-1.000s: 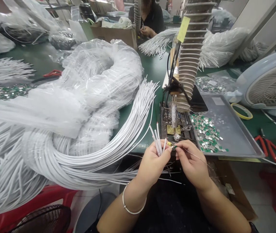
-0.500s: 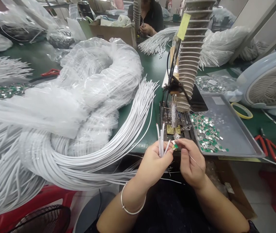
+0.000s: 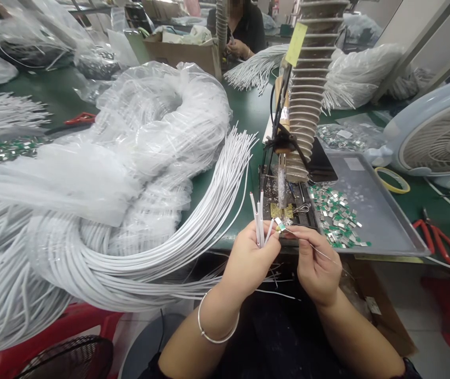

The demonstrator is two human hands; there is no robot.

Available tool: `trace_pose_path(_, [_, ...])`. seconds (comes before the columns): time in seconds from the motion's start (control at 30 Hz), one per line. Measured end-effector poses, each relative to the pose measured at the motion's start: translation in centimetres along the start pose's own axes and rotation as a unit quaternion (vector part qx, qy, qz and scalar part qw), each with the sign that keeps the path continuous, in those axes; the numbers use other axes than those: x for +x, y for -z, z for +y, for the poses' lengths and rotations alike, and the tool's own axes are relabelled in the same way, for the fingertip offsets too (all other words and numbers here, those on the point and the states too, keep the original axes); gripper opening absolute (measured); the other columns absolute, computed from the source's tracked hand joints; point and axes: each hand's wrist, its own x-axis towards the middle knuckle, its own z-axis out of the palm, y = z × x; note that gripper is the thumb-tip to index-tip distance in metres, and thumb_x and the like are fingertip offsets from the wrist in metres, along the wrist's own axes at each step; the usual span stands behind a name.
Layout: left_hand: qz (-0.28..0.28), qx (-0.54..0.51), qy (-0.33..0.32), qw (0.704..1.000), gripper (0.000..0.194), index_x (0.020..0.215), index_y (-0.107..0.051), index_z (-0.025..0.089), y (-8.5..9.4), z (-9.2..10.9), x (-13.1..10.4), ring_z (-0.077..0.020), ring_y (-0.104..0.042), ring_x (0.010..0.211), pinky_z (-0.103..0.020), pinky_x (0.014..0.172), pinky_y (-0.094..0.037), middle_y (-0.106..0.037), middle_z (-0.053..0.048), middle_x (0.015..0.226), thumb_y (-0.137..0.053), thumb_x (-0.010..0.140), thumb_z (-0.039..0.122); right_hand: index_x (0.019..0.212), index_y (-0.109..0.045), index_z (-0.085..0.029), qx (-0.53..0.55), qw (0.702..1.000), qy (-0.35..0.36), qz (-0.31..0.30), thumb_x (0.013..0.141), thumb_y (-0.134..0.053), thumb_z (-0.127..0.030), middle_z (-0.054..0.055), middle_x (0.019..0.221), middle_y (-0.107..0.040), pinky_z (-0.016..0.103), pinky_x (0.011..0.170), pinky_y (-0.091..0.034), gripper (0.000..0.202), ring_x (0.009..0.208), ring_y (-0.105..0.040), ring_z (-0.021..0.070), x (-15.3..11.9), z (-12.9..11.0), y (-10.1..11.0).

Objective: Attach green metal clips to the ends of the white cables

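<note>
White cable ends stand up from the left hand in the head view, just over the tabletop's near edge. That hand is closed, its curled fingers and thumb pinching the short bunch, probably so the ends fan out and stay separate. A small green-and-silver connector sits at its thumb tip, silver part angled up and away; such a hold seems meant to leave the piece exposed. Whether the right fingertips also touch it, I cannot tell.

The right hand is nearly closed, thumb near the index finger, with a thin wire running through its grip toward the connector. Fine control is the likely reason for so light a pinch.

Beyond the fingers, a soldering iron points down near the tabletop's near edge, presumably mounted so both hands stay free. Loose connectors lie along the left side of a grey tray, within easy reach of the right hand, I'd judge.
</note>
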Motion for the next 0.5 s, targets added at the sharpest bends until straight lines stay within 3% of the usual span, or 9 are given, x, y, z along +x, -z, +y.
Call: trace_pose_path(0.5, [0.014,0.016,-0.030,0.999,0.013,0.084,-0.055,0.017,0.1,0.4,0.6,-0.0068,-0.036,0.051,-0.020,0.051,-0.033,-0.046,0.006,0.063,-0.054,0.081,0.030,0.095,-0.062,-0.020,-0.006,0.999,0.044,0.006,0.084,-0.048,-0.005,0.007,0.091,-0.069,0.035,0.076,-0.056,0.023,0.086,-0.067,0.0180,1.3,-0.2,-0.5])
